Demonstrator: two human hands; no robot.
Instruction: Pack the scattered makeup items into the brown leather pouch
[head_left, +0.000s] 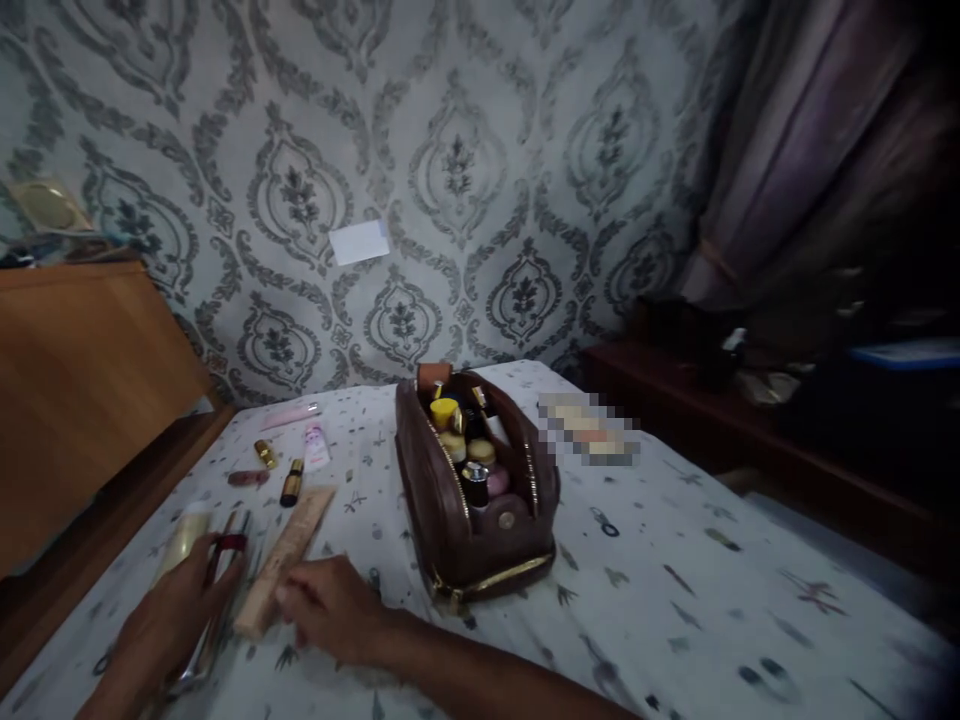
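At the lower left, my left hand (176, 610) has its fingers closed around some slim, brush-like sticks (214, 600). Beside it lies a pale cream tube (184, 540). My right hand (330, 605) is closed, its fingertips at the edge of a long peach tube (289, 560); whether they grip it is unclear. Just right of centre stands a brown bag (427, 520), unzipped, with several bottles and jars inside, among them a yellow-capped one (444, 410). Behind my hands lie a dark bottle with a gold cap (292, 485), a small gold item (265, 453) and a reddish tube (248, 478).
A white tube (316, 447) and a pink tube (291, 415) lie farther back on the patterned sheet (637, 600). A blurred-out flat item (589, 430) is right of the bag. Wooden furniture (82, 390) borders the left; a dark ledge (675, 400) runs along the right.
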